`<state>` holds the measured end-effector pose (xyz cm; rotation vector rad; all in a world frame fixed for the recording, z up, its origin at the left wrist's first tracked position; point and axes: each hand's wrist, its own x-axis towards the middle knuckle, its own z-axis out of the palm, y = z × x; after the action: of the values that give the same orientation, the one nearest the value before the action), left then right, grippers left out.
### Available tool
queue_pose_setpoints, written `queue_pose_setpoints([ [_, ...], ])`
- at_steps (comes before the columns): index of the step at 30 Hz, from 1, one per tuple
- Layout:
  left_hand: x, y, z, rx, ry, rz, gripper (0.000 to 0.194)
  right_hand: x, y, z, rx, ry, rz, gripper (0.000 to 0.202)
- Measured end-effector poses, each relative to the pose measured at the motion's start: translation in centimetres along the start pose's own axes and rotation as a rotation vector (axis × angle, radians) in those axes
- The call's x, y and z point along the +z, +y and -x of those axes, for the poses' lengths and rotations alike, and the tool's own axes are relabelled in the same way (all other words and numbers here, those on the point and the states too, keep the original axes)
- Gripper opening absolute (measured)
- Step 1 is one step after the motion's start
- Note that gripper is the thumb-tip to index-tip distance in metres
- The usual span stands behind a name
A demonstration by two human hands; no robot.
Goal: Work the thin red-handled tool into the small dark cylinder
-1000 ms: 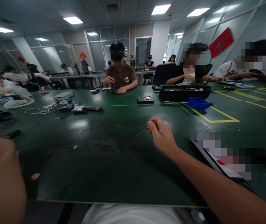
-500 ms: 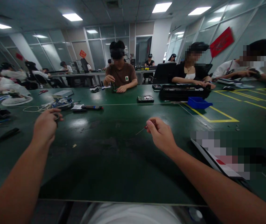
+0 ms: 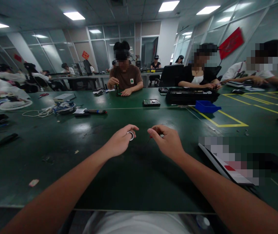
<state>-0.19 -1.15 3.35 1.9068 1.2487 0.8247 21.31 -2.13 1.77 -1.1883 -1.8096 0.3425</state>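
Near the middle of the green table, my left hand pinches a small silvery ring between thumb and fingers, its fingertips pointing right. Just right of it, a short gap away, my right hand is closed on a small red-brown thing from which a thin, stiff-looking strand sticks out down and left. Fingers cover most of this thing, so its kind cannot be made out. Both hands are held above the tabletop and do not touch each other.
Ahead lie a hard drive, a blue tray and a black casing. A pen-like tool and cable bundle are at left. A white-edged flat item lies right. A co-worker sits opposite.
My left hand has swung from the far left to the middle, bringing the ring beside my right hand. My right hand has stayed nearly in place, still holding the red-brown thing.
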Motion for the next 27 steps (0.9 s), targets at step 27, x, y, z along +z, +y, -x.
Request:
queue_pose_setpoints([
  [27, 1.5, -3.4, 0.3, 0.066, 0.131, -0.155, 0.037, 0.5, 0.1, 0.5, 0.022, 0.009, -0.236, 0.024],
])
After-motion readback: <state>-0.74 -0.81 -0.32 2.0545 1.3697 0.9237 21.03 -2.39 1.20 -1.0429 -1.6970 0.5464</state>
